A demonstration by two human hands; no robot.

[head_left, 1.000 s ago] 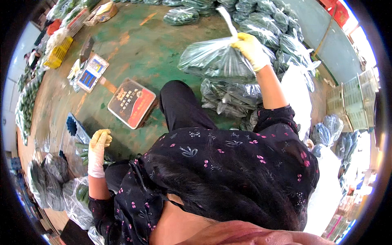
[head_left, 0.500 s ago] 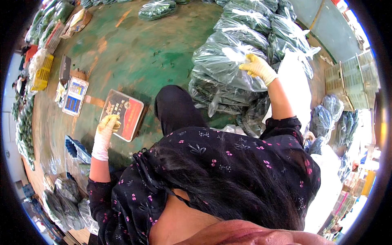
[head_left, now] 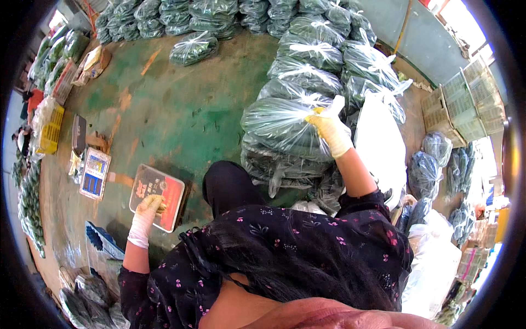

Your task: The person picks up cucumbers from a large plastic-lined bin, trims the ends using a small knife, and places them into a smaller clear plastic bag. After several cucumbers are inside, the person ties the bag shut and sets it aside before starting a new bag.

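Note:
My right hand [head_left: 330, 130], in a white glove with yellowed fingers, is closed on the gathered white top of a clear plastic bag [head_left: 285, 120] with dark green contents. This bag lies uppermost on the near end of a pile of similar bags. My left hand [head_left: 149, 208], gloved the same way, hovers over or touches the near left part of a black and red rectangular tin [head_left: 171, 192] on the floor. Its fingers are curled in, and whatever they may hold is hidden. My dark-clad knee [head_left: 224, 183] sits between the tin and the bags.
More filled bags [head_left: 213, 16] line the far wall, and a single bag [head_left: 193, 48] lies on the green floor [head_left: 181, 104]. Pale crates [head_left: 468, 101] stand at the right beside a white sack [head_left: 378, 148]. To the left are a blue-and-white box [head_left: 95, 174] and a yellow crate [head_left: 50, 129].
My right hand has gone from reaching with parted fingers to gripping the bag's gathered top. The view has tilted up, showing more of the far wall. My left hand stays curled at the tin.

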